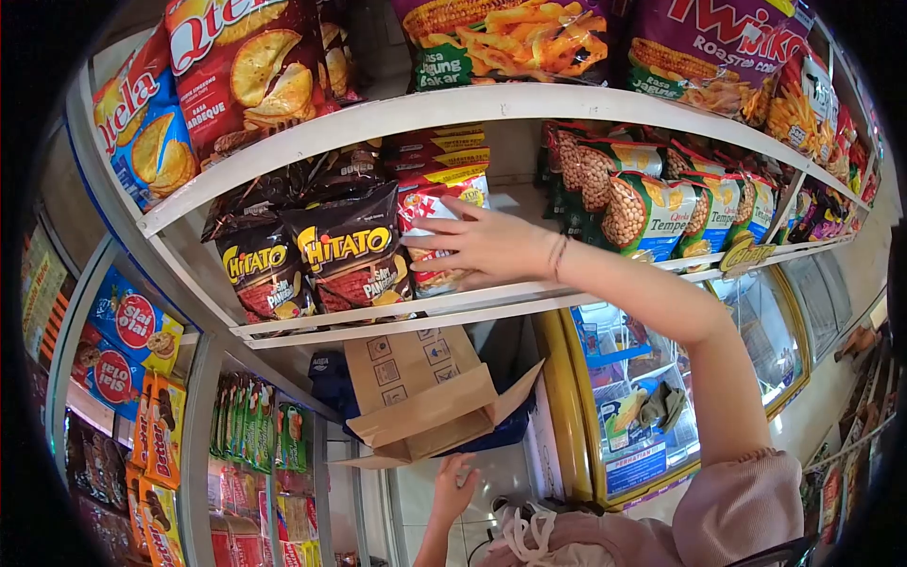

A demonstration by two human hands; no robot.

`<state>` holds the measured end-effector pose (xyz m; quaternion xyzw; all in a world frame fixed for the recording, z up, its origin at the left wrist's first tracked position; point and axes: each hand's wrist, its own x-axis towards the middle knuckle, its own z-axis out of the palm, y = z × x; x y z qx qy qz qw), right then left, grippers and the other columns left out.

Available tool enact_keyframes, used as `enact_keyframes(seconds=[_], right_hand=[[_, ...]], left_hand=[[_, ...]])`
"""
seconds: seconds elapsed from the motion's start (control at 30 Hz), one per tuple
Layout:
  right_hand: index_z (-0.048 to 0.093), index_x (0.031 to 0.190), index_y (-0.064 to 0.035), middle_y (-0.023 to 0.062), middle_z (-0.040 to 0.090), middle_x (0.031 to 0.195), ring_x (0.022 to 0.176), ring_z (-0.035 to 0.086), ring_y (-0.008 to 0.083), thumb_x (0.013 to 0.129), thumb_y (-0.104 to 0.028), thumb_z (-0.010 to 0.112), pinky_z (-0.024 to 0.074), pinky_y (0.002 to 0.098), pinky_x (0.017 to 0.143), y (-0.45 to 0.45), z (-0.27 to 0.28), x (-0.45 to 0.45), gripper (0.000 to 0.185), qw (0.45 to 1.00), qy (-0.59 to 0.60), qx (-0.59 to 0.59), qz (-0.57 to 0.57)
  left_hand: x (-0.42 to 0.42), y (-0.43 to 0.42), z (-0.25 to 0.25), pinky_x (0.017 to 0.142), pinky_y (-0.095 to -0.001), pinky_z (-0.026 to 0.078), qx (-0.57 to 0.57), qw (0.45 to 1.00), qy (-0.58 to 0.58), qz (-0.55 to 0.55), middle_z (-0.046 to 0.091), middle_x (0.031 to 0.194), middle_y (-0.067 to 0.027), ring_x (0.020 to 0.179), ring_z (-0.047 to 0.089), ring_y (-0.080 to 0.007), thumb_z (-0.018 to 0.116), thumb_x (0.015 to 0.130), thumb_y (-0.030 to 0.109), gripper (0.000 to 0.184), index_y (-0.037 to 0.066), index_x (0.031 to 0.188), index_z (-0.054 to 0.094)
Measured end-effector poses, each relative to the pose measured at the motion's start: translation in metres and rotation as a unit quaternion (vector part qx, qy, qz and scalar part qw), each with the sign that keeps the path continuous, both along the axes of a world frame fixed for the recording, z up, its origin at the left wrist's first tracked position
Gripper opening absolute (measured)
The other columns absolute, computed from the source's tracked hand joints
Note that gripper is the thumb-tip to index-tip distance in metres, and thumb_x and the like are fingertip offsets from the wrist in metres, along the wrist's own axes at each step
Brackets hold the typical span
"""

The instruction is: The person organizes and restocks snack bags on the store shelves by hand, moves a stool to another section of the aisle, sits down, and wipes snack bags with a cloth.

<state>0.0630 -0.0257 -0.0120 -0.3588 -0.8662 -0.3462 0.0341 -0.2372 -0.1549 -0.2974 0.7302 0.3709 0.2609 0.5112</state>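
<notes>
My right hand (482, 244) reaches onto the middle shelf from the right. Its fingers are spread against the front of a red and white snack bag (442, 198), which it partly covers. More bags of that kind stand in a row behind it. Left of my fingers are black Chitato chip bags (351, 248), standing upright. Low in the view, my left hand (455, 484) is raised with loosely bent fingers and nothing seen in it. Just above it is an open cardboard box (425, 406) with its flaps out.
Qtela Tempe bags (652, 213) stand farther right on the shelf, behind its white front rail (453, 307). Large chip bags (510, 42) fill the shelf above. A yellow-framed glass freezer (567, 406) is below right. Biscuit packs (162, 430) and sachets (244, 420) line the left racks.
</notes>
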Motion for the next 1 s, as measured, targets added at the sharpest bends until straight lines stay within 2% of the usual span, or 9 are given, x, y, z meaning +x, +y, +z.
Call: enact_keyframes(seconds=[0.1,0.33,0.5,0.6,0.67,0.77,0.87,0.93,1.0], right_hand=[[0.033,0.137,-0.0273,0.0009,0.028,0.145,0.133,0.026,0.0224,0.067,-0.05,0.068,0.0206,0.0512,0.109,0.005,0.007,0.004,0.082,0.997,-0.065,-0.044,-0.012],[0.031,0.138,-0.0311,0.0013,0.033,0.142,0.133,0.026,0.0242,0.059,-0.057,0.07,0.015,0.0507,0.111,0.014,0.004,-0.001,0.092,0.997,-0.037,0.034,-0.055],[0.031,0.139,-0.0291,0.0022,0.03,0.144,0.136,0.02,0.0256,0.065,-0.058,0.065,0.0085,0.0549,0.11,0.02,-0.005,0.003,0.087,0.996,-0.05,0.025,-0.065],[0.042,0.134,-0.0238,0.0055,0.031,0.144,0.136,0.021,0.0275,0.075,-0.054,0.059,0.0098,0.0586,0.108,0.024,-0.013,0.007,0.068,0.998,0.055,0.028,0.028],[0.05,0.127,-0.0199,0.0089,0.032,0.143,0.136,0.022,0.0289,0.081,-0.049,0.056,0.013,0.0596,0.106,0.011,-0.009,0.002,0.055,0.987,0.132,0.065,0.063],[0.051,0.123,-0.0108,0.015,0.035,0.139,0.133,0.025,0.0334,0.084,-0.039,0.055,0.0174,0.0588,0.103,-0.042,-0.001,-0.012,0.048,0.956,0.289,0.035,0.037],[0.05,0.121,-0.0063,0.0185,0.038,0.135,0.13,0.029,0.0355,0.084,-0.034,0.056,0.021,0.0563,0.103,-0.127,0.003,-0.017,0.046,0.907,0.406,-0.088,0.07],[0.046,0.123,-0.0049,0.02,0.035,0.137,0.128,0.033,0.0336,0.085,-0.027,0.055,0.0245,0.0532,0.102,-0.185,-0.008,-0.007,0.045,0.915,0.369,-0.128,0.101],[0.049,0.122,-0.0056,0.0191,0.04,0.132,0.123,0.039,0.0344,0.085,-0.025,0.056,0.0264,0.0515,0.102,-0.238,-0.039,0.005,0.041,0.909,0.383,-0.141,0.083]], left_hand=[[0.003,-0.002,0.011,0.07,-0.0311,0.049,0.015,1.0,-0.017,-0.007,0.055,0.108,-0.0115,0.086,0.06,-0.0193,0.064,0.078,0.005,0.031,0.008,0.108,0.06],[0.01,-0.006,0.019,0.071,-0.0286,0.05,-0.007,0.999,-0.038,0.005,0.055,0.108,-0.011,0.086,0.06,-0.0186,0.062,0.078,0.0,0.028,0.006,0.106,0.061],[0.017,-0.01,0.009,0.068,-0.0271,0.051,0.026,0.999,-0.04,-0.014,0.056,0.105,-0.0109,0.083,0.061,-0.0184,0.061,0.078,-0.002,0.027,0.006,0.104,0.061],[0.019,-0.009,0.002,0.081,-0.0383,0.048,-0.046,0.997,-0.019,-0.055,0.05,0.117,-0.0128,0.1,0.056,-0.0262,0.065,0.076,0.005,0.036,0.008,0.111,0.059],[0.025,-0.014,0.0,0.075,-0.0362,0.046,0.018,0.998,-0.025,-0.062,0.051,0.112,-0.0137,0.093,0.054,-0.0264,0.064,0.081,0.007,0.029,0.009,0.109,0.06],[0.033,-0.024,0.017,0.069,-0.0327,0.046,0.088,0.991,-0.039,-0.088,0.055,0.109,-0.0123,0.085,0.057,-0.0241,0.058,0.085,0.007,0.026,0.007,0.111,0.059],[0.04,-0.024,0.003,0.067,-0.0306,0.047,0.083,0.99,-0.03,-0.113,0.056,0.109,-0.0117,0.084,0.057,-0.0223,0.056,0.086,0.007,0.026,0.005,0.112,0.058],[0.052,-0.03,0.003,0.067,-0.0296,0.047,0.068,0.991,-0.024,-0.114,0.056,0.108,-0.0119,0.084,0.057,-0.0217,0.056,0.086,0.008,0.026,0.005,0.112,0.058],[0.064,-0.044,0.018,0.066,-0.0286,0.047,0.058,0.993,-0.027,-0.098,0.056,0.106,-0.0119,0.083,0.057,-0.021,0.056,0.086,0.008,0.027,0.005,0.113,0.058]])
